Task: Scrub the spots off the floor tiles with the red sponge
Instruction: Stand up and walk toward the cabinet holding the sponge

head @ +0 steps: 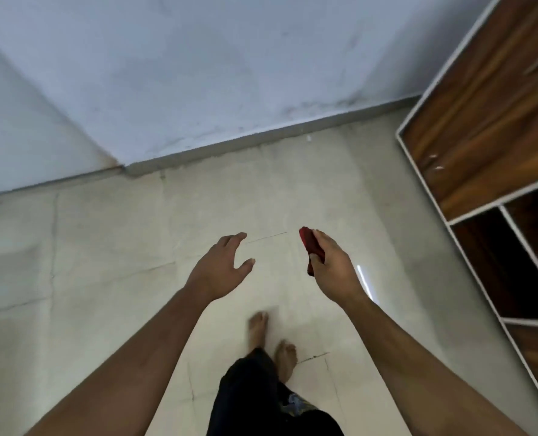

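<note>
My right hand [333, 265] grips the red sponge [311, 247], held upright in the air well above the floor, with fingers along its right face and the thumb near its lower end. Beside it, my left hand [223, 265] hovers with relaxed, spread fingers and holds nothing. Below both hands lie pale beige floor tiles [135, 247] with thin dark grout lines and cracks. A short dark scratch [266, 237] shows on the tile between my hands. Faint marks on the tiles are too blurred to make out as spots.
A blue-grey wall [198, 73] with a grey skirting strip [261, 140] bounds the floor ahead. A wooden cabinet [487, 121] with white edging and open dark shelves stands along the right. My bare feet [271, 338] are on the tiles below my hands.
</note>
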